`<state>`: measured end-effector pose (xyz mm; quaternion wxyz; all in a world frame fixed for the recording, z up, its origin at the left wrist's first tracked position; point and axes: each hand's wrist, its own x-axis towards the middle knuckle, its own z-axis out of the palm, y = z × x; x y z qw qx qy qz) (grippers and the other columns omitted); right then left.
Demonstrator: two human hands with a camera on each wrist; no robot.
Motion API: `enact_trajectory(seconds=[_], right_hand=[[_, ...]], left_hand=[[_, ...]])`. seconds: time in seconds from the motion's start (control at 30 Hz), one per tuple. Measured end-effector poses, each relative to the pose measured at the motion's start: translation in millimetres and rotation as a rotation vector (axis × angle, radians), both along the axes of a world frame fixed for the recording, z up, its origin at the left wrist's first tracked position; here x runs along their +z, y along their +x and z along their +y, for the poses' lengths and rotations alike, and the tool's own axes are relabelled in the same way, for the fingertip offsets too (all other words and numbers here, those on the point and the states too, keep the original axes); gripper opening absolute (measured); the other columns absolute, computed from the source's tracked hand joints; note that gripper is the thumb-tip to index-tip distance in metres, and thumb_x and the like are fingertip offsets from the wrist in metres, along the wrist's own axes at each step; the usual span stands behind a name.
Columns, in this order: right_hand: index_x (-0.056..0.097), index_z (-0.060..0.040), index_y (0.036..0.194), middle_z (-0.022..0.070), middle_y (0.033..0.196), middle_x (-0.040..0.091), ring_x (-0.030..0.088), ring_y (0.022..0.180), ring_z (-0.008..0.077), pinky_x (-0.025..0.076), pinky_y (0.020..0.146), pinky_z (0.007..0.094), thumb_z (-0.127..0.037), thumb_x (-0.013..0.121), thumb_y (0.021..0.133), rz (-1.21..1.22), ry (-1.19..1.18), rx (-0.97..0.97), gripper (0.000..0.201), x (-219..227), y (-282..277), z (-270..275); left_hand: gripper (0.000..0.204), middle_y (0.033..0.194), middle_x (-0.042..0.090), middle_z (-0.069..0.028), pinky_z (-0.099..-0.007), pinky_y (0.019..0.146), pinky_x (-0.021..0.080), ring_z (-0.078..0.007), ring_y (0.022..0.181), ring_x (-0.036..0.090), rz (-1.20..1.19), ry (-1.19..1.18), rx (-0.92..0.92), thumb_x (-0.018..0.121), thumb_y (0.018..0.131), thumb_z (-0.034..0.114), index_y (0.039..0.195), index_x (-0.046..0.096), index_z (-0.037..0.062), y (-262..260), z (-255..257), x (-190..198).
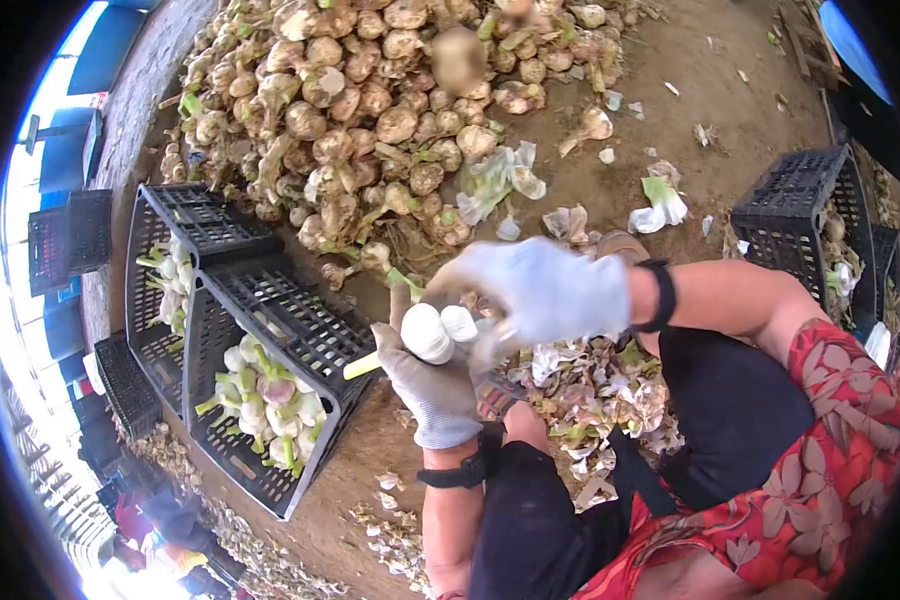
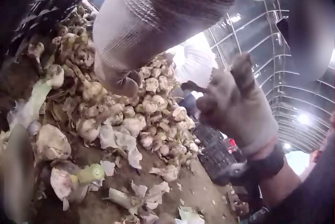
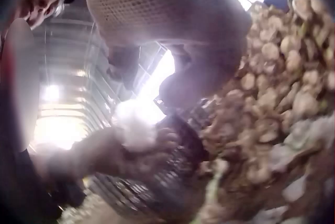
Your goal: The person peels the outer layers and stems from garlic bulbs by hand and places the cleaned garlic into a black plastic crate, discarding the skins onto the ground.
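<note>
Peeling looks underway: the left hand (image 1: 432, 385) grips a white garlic bulb (image 1: 427, 332) mid-frame while the right hand (image 1: 545, 290) pinches its skin; next likely the crate (image 1: 300, 330).

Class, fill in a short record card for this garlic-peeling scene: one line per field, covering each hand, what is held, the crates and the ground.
left hand: gloved, grips a peeled white garlic bulb by its stem
right hand: gloved, blurred, at the bulb's top
near crate: black, holds peeled bulbs with green stems
pile: unpeeled garlic on the ground
peelings: heaped by the person's lap
</note>
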<state>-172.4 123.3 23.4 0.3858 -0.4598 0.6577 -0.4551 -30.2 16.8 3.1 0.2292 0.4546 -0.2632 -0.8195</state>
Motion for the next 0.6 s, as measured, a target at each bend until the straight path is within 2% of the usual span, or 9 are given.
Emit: enact_trajectory(seconds=[0.07,0.17,0.2,0.23,0.3,0.37,0.47,0.53,0.6], right_hand=[[0.064,-0.0035,0.101,0.0146,0.093,0.067,0.066,0.090,0.0276,0.052,0.078,0.0361,-0.019,0.071,0.074,0.016,-0.129,-0.045,0.032,-24.2,10.7,-18.4],[0.065,-0.0033,0.086,0.0110,0.078,0.065,0.065,0.076,0.0259,0.052,0.069,0.0350,-0.009,0.068,0.074,-0.254,-0.017,-0.109,0.013,-40.4,-6.7,-28.8],[0.064,-0.0037,0.085,0.0106,0.078,0.065,0.064,0.074,0.0275,0.052,0.068,0.0347,-0.008,0.067,0.074,0.094,-0.117,-0.127,0.012,-49.9,-17.3,-26.0],[0.064,-0.0050,0.087,0.0108,0.077,0.063,0.064,0.074,0.0279,0.052,0.067,0.0347,-0.010,0.067,0.073,0.296,-0.027,-0.180,0.015,-70.4,-20.7,-22.3],[0.062,-0.0072,0.087,0.0131,0.082,0.063,0.065,0.078,0.0318,0.052,0.069,0.0430,-0.014,0.065,0.072,0.643,0.194,0.013,0.016,-106.3,-23.0,-7.3],[0.061,-0.0077,0.096,0.0158,0.092,0.060,0.064,0.082,0.0337,0.052,0.071,0.0439,-0.014,0.066,0.073,0.739,0.219,0.194,0.025,-111.6,-9.2,6.1],[0.059,-0.0103,0.108,0.0168,0.100,0.058,0.064,0.087,0.0348,0.052,0.071,0.0435,-0.019,0.070,0.071,0.694,0.223,0.376,0.039,-105.2,20.2,4.2],[0.065,-0.0088,0.098,0.0167,0.096,0.061,0.065,0.084,0.0361,0.052,0.071,0.0436,-0.026,0.071,0.074,0.761,0.167,0.423,0.030,-132.2,38.2,-4.8],[0.068,-0.0089,0.095,0.0168,0.093,0.064,0.065,0.082,0.0363,0.052,0.072,0.0433,-0.026,0.069,0.077,0.545,0.301,0.295,0.025,-137.9,36.8,-10.5]], left_hand=[[0.061,0.116,0.060,-0.0175,-0.0383,0.094,0.048,-0.0290,0.105,0.059,0.032,0.007,-0.008,0.032,0.100,0.048,0.140,0.040,0.0023,-2.6,1.4,-4.3],[0.058,0.118,0.059,-0.0176,-0.0480,0.095,0.048,-0.0315,0.109,0.058,0.072,0.000,-0.017,0.036,0.098,0.047,0.133,0.047,0.0014,8.0,-7.5,-6.9],[0.059,0.120,0.059,-0.0196,-0.0520,0.097,0.047,-0.0340,0.110,0.058,0.199,0.053,0.024,0.039,0.096,0.048,0.132,0.047,0.0011,7.0,-9.4,7.2],[0.056,0.123,0.058,-0.0212,-0.0550,0.099,0.045,-0.0362,0.114,0.056,0.435,0.076,-0.053,0.041,0.096,0.044,0.131,0.048,-0.0001,16.5,-22.9,2.3],[0.052,0.126,0.057,-0.0216,-0.0543,0.103,0.043,-0.0379,0.119,0.054,0.617,-0.034,-0.011,0.043,0.096,0.038,0.131,0.048,-0.0004,29.3,-42.4,17.5],[0.056,0.130,0.054,-0.0218,-0.0538,0.106,0.039,-0.0394,0.123,0.050,0.774,-0.026,0.191,0.048,0.094,0.037,0.134,0.044,-0.0038,45.2,-64.4,38.7],[0.073,0.133,0.052,-0.0226,-0.0499,0.107,0.038,-0.0396,0.128,0.045,0.735,0.041,0.551,0.051,0.093,0.044,0.136,0.035,-0.0123,51.5,-79.8,72.0],[0.073,0.134,0.052,-0.0217,-0.0484,0.105,0.041,-0.0381,0.123,0.050,0.650,0.013,0.398,0.050,0.093,0.045,0.137,0.035,-0.0114,59.1,-76.3,68.0],[0.074,0.128,0.056,-0.0194,-0.0436,0.097,0.048,-0.0321,0.108,0.060,0.395,-0.185,0.183,0.050,0.093,0.048,0.137,0.036,-0.0096,65.7,-75.1,47.6]])
